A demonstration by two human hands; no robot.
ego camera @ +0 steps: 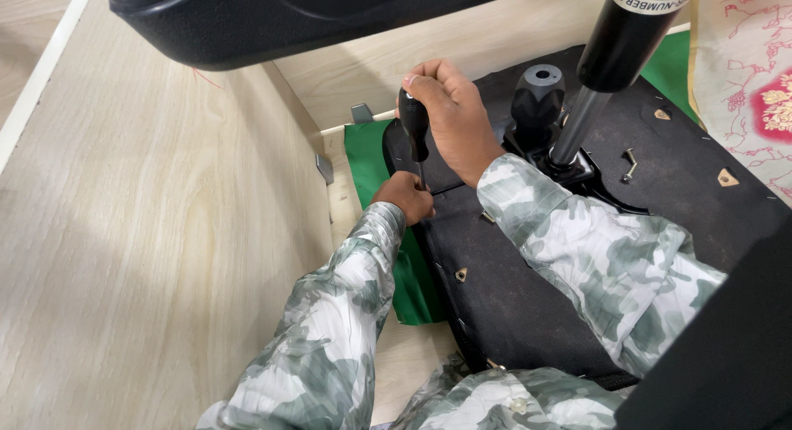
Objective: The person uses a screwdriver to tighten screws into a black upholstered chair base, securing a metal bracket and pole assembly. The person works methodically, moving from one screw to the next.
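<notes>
My right hand (450,116) grips the black handle of a screwdriver (414,125) held upright, tip down on the underside of a black chair seat (511,290). My left hand (404,196) is closed around the base of the shaft, right at the seat's left edge. What sits under the tip is hidden by my fingers. Both sleeves are green-and-white camouflage. A black gas-lift cylinder (615,46) and a black knob (538,96) rise from the seat's metal mechanism just right of my right hand.
Two loose screws (630,164) lie on the seat near the mechanism. A green cloth (371,162) lies under the seat. A pale wooden panel (148,232) stands on the left; a black plastic armrest (247,25) hangs overhead. Patterned fabric (747,83) lies at the far right.
</notes>
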